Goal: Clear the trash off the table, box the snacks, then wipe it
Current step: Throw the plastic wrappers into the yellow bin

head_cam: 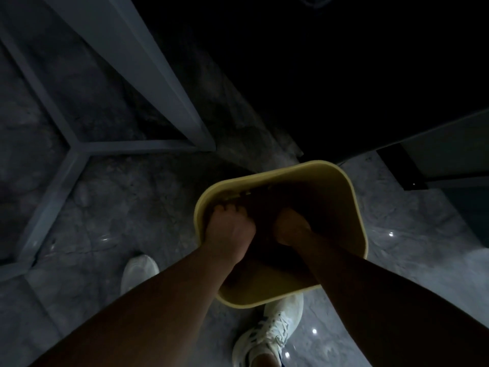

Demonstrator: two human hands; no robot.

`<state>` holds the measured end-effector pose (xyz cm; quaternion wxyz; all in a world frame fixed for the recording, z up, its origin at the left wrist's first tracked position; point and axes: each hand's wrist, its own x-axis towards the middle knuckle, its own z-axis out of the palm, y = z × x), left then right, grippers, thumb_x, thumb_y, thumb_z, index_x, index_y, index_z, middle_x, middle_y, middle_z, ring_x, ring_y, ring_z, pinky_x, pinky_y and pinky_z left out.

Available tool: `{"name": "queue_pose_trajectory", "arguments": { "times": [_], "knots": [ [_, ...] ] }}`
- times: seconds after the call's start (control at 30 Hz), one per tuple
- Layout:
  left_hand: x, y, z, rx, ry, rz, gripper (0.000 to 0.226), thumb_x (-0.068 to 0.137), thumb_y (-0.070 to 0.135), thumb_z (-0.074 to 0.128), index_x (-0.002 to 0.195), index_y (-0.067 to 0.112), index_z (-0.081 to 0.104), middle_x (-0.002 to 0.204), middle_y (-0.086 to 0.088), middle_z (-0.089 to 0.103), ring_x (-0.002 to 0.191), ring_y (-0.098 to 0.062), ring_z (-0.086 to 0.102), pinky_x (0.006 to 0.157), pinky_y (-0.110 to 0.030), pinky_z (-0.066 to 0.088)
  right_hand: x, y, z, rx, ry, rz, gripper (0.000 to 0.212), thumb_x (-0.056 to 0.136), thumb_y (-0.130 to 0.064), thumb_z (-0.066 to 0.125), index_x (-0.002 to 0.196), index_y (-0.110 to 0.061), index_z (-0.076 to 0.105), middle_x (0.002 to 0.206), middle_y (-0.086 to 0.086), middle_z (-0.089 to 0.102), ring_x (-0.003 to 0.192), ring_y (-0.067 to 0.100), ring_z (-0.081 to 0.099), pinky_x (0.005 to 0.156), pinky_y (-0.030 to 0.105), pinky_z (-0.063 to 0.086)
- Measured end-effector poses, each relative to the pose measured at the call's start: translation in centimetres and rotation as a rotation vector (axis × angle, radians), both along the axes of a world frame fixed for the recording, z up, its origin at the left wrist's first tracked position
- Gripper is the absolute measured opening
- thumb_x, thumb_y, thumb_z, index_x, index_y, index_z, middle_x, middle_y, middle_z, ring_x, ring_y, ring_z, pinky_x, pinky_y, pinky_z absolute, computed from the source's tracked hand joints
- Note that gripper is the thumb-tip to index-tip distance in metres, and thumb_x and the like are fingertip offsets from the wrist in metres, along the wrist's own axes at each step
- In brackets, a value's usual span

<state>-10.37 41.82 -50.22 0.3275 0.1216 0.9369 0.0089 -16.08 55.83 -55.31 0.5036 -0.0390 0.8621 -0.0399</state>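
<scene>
A yellow trash bin [346, 192] stands on the dim floor between my feet. Both my hands are down inside its opening. My left hand [229, 229] is curled near the bin's left wall, fingers bent over something dark that I cannot make out. My right hand [291, 227] is beside it, deeper in the bin, fingers hidden in shadow. A small yellowish scrap [239, 195] shows just beyond my left fingers. The bin's contents are too dark to identify.
Grey marble-like floor [132, 197] all around. A grey metal frame with slanted bars [127, 147] rises at the left. A dark furniture panel [436, 160] sits at the right. My white sneakers [272, 329] stand below the bin.
</scene>
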Motion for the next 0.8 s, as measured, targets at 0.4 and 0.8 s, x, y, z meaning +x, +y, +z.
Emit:
{"name": "queue_pose_trajectory", "arguments": {
  "times": [0.4, 0.8],
  "knots": [
    [-0.1, -1.6, 13.4, 0.078, 0.063, 0.026, 0.017, 0.093, 0.026, 0.045, 0.102, 0.017, 0.057, 0.113, -0.011, 0.057, 0.099, -0.028, 0.055, 0.080, -0.042, 0.043, 1.2, -0.5, 14.2, -0.178, 0.152, -0.220, 0.034, 0.097, -0.035, 0.054, 0.129, -0.025, 0.052, 0.121, 0.002, 0.061, 0.096, 0.018, 0.058, 0.080, 0.032, 0.047],
    [3.3, -5.8, 33.2, 0.061, 0.111, 0.233, 0.034, 0.088, 0.038, 0.049, 0.114, 0.018, 0.056, 0.116, -0.010, 0.057, 0.106, -0.031, 0.054, 0.084, -0.044, 0.044, 2.9, -3.3, 36.4, -0.208, 0.303, -0.064, 0.033, 0.097, -0.037, 0.053, 0.127, -0.023, 0.057, 0.117, 0.002, 0.067, 0.100, 0.020, 0.065, 0.086, 0.037, 0.055]
  ]
}}
